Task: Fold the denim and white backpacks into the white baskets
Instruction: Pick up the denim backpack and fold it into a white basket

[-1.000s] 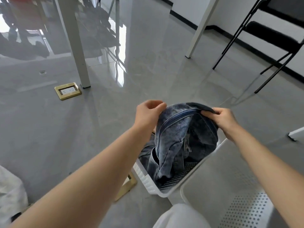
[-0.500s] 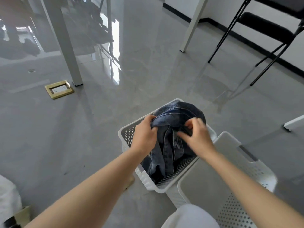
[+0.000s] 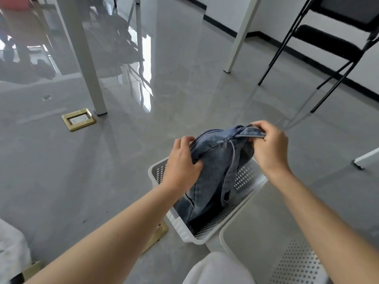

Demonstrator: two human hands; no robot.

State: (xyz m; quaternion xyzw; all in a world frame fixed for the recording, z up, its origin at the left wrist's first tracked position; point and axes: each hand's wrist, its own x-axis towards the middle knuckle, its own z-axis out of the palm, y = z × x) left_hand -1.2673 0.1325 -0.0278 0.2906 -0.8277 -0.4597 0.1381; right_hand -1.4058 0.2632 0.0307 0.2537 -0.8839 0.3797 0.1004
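Observation:
The denim backpack (image 3: 213,171) stands partly inside a white perforated basket (image 3: 184,232) on the grey floor, its top sticking up above the rim. My left hand (image 3: 180,162) grips the backpack's left upper edge. My right hand (image 3: 268,148) pinches a denim strap or flap at the top right. A second white basket (image 3: 256,228) sits just to the near right, touching the first, with nothing seen inside. A white fabric shape (image 3: 12,247) at the lower left edge may be the white backpack; I cannot tell.
A white table leg (image 3: 86,64) stands far left with a brass floor socket (image 3: 79,119) beside it. Another table leg (image 3: 240,35) and a black folding chair (image 3: 328,44) stand at the back right. A brass plate (image 3: 158,234) lies by the basket. My white-clad knee (image 3: 217,269) is at bottom.
Both hands have risen and moved apart, lifting the backpack's top above the basket rim. My right hand now pinches a strap at the top right.

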